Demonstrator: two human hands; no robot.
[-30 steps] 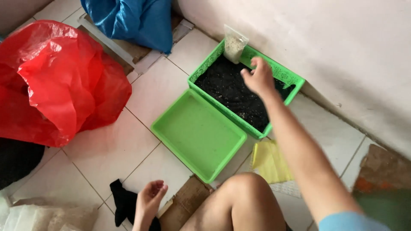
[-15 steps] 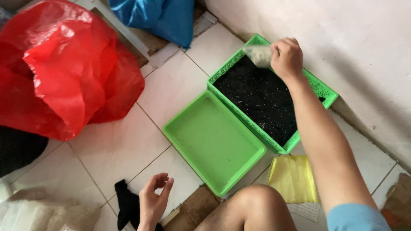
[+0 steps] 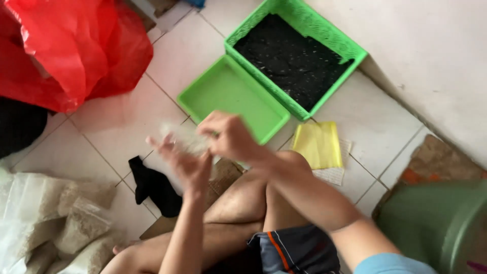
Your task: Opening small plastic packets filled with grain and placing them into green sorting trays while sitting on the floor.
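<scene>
— What have you got between your hands?

— A small clear plastic packet [image 3: 185,138], pale and crinkly, blurred in the shot. My right hand [image 3: 228,136] is closed on its upper edge, fingers curled down over it. My left hand [image 3: 183,161] is under it, palm up and fingers spread, the packet resting against them. Whether the left fingers actually pinch it, I cannot tell.

— Where is that, over the floor?

— Above my bent knee [image 3: 264,177], over the white floor tiles [image 3: 106,132], just at the near corner of the shallow green tray [image 3: 223,91].

— And around you?

— Behind the tray, touching it, stands a green lattice-walled basket [image 3: 324,35] filled with dark, crumbly soil [image 3: 291,58]. A yellow cloth [image 3: 317,144] lies flat beside my knee on a bit of white mesh. A black sock [image 3: 154,185] is crumpled on the tile at my left. A glossy red plastic bag [image 3: 66,45] bulges further left, and clear bags of pale grain [image 3: 66,223] sit near my left leg. A green bucket [image 3: 436,223] is at my right.
</scene>
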